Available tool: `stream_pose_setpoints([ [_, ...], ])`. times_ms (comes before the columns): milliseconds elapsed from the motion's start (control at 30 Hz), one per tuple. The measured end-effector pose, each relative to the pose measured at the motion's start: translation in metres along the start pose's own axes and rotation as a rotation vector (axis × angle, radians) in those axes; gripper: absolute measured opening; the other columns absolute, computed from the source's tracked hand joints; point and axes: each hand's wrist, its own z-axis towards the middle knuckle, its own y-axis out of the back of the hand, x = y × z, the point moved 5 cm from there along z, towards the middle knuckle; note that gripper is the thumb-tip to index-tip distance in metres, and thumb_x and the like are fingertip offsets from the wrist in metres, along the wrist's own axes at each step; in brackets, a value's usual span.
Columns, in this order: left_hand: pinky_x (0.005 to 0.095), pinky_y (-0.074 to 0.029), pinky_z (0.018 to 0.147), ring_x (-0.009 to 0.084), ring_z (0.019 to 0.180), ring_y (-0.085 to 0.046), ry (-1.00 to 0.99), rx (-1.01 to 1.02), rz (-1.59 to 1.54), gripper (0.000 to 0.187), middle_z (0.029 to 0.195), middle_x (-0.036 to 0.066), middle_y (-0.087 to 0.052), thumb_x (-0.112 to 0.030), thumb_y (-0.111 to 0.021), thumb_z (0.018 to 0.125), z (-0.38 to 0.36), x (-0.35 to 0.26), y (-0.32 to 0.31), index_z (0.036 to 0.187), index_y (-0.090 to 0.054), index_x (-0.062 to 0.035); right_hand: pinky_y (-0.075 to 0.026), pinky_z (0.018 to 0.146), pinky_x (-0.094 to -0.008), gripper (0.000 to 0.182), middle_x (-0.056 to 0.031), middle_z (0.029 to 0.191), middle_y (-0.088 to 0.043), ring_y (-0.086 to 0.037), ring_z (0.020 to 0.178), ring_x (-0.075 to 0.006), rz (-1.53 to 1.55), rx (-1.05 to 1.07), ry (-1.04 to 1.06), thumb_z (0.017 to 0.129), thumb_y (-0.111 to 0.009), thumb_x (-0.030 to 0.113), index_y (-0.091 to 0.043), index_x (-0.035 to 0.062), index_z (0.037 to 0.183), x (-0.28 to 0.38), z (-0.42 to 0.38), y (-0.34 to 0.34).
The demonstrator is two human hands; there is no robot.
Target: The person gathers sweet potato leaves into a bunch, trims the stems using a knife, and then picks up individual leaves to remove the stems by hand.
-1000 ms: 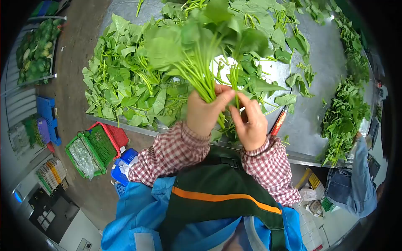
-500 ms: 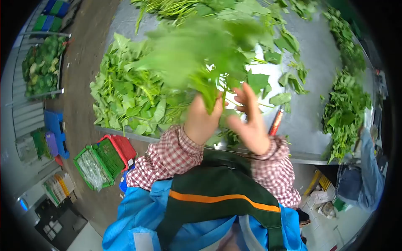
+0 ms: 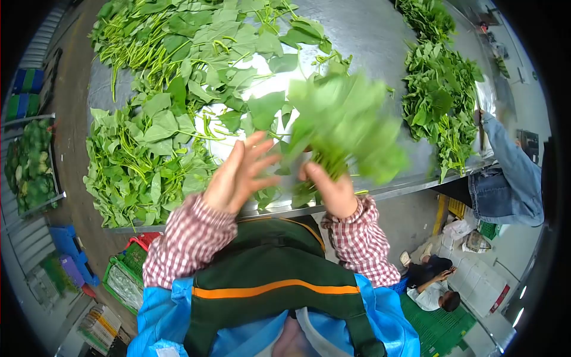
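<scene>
My right hand [image 3: 334,191] grips the stems of a bunch of leafy greens [image 3: 357,128], whose leaves are smeared by motion. Its fingertips are hidden behind the stems. To the left, my left hand [image 3: 241,172] is empty, its fingers spread. Beneath both hands is the front edge of a metal table [image 3: 369,189]. A heap of leafy greens [image 3: 128,178] lies at the table's near left corner, and loose leaves and stems [image 3: 220,89] spread behind my hands.
More greens [image 3: 440,101] line the table's right side, where a co-worker's denim sleeve [image 3: 508,152] reaches in. Below right, a person [image 3: 434,294] sits by green crates [image 3: 437,324]. On the floor at left stands a green basket [image 3: 122,279]. Netted vegetables [image 3: 30,166] are farther left.
The bunch of leafy greens has passed from my left hand to my right and moved rightward. My left hand has opened. The whole view has swung to the right.
</scene>
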Motion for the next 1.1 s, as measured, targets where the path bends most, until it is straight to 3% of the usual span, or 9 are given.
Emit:
stream_pose_setpoints([
  [67, 0.0358, -0.04, 0.091, 0.0232, 0.108, -0.049, 0.193, 0.103, -0.378, 0.058, 0.119, 0.01, -0.051, -0.05, -0.033, 0.089, 0.027, 0.017, -0.022, 0.126, -0.041, -0.0059, -0.04, 0.076, -0.0349, 0.051, -0.0124, 0.105, -0.051, -0.052, 0.087, -0.0246, -1.143, 0.033, 0.509, 0.071, -0.053, 0.0, -0.044, 0.0076, 0.121, 0.012, -0.002, 0.011],
  [133, 0.039, -0.044, 0.086, 0.0231, 0.1, -0.054, 0.174, 0.23, -0.497, 0.054, 0.114, 0.01, -0.054, -0.049, -0.036, 0.089, 0.052, 0.036, -0.02, 0.121, -0.047, -0.0064, -0.039, 0.071, -0.0335, 0.054, -0.0078, 0.106, -0.051, -0.05, 0.083, -0.0221, -1.512, 0.022, 0.345, 0.073, -0.047, 0.0, -0.045, 0.0156, 0.124, 0.01, -0.008, 0.033],
  [500, 0.0379, -0.043, 0.087, 0.0226, 0.104, -0.051, 0.091, -0.046, -0.074, 0.045, 0.113, 0.011, -0.054, -0.038, -0.038, 0.091, 0.113, 0.08, -0.077, 0.12, -0.046, -0.0044, -0.037, 0.07, -0.0332, 0.054, -0.0053, 0.095, -0.054, -0.049, 0.081, -0.0233, -1.354, 0.04, 0.239, 0.065, -0.053, -0.001, -0.048, 0.0103, 0.118, 0.005, -0.029, 0.155],
  [600, 0.0306, -0.04, 0.089, 0.0176, 0.104, -0.051, -0.189, -0.041, 0.909, 0.037, 0.11, 0.01, -0.054, -0.024, -0.049, 0.09, 0.128, 0.077, -0.056, 0.118, -0.045, -0.0012, -0.036, 0.07, -0.0342, 0.046, -0.006, 0.086, -0.054, -0.049, 0.079, -0.0239, -1.37, -0.181, 0.342, 0.067, -0.06, 0.013, -0.051, 0.008, 0.112, 0.011, -0.048, 0.235],
  [733, 0.0331, -0.038, 0.09, 0.0244, 0.107, -0.049, -0.458, 0.16, 1.506, 0.038, 0.11, 0.011, -0.053, -0.011, -0.058, 0.081, 0.166, 0.064, -0.115, 0.116, -0.047, -0.003, -0.033, 0.08, -0.0441, 0.041, -0.0111, 0.092, -0.053, -0.049, 0.088, -0.0276, -1.68, -0.669, 0.574, 0.068, -0.063, 0.033, -0.055, 0.005, 0.098, -0.013, -0.067, 0.367],
  [833, 0.0461, -0.024, 0.099, 0.034, 0.123, -0.03, -0.735, 0.249, 2.029, 0.048, 0.126, 0.014, -0.041, -0.027, -0.062, 0.074, 0.224, 0.071, -0.147, 0.118, -0.048, -0.0119, -0.023, 0.097, -0.0473, 0.055, -0.0115, 0.126, -0.038, -0.033, 0.117, -0.029, -1.846, -0.453, -0.056, 0.068, -0.062, 0.016, -0.043, 0.0116, 0.12, -0.022, -0.04, 0.413],
  [900, 0.0518, -0.016, 0.103, 0.0353, 0.127, -0.023, -0.575, 0.099, 2.456, 0.056, 0.133, 0.014, -0.034, -0.038, -0.059, 0.075, 0.272, 0.06, -0.129, 0.125, -0.043, -0.0194, -0.02, 0.099, -0.0475, 0.069, -0.0107, 0.13, -0.034, -0.028, 0.122, -0.0292, -1.756, -0.401, -0.411, 0.065, -0.062, 0.009, -0.036, 0.0131, 0.128, -0.055, -0.042, 0.432],
  [1033, 0.0525, -0.011, 0.104, 0.027, 0.129, -0.024, -0.193, -0.213, 2.542, 0.05, 0.133, 0.008, -0.037, -0.046, -0.053, 0.08, 0.292, 0.001, -0.056, 0.123, -0.044, -0.0222, -0.019, 0.1, -0.0443, 0.076, -0.0145, 0.127, -0.039, -0.032, 0.119, -0.0312, -1.429, -0.73, -0.165, 0.063, -0.052, -0.004, -0.026, 0.0064, 0.134, -0.041, -0.082, 0.419],
  [1100, 0.0504, -0.017, 0.102, 0.0267, 0.12, -0.035, -0.149, -0.273, 2.532, 0.045, 0.121, 0.01, -0.046, -0.046, -0.054, 0.079, 0.253, -0.012, -0.017, 0.115, -0.051, -0.0175, -0.033, 0.09, -0.038, 0.056, -0.0154, 0.108, -0.053, -0.046, 0.104, -0.0305, -1.256, -0.889, 0.054, 0.066, -0.046, -0.007, -0.043, 0.0011, 0.121, -0.03, -0.1, 0.376],
])
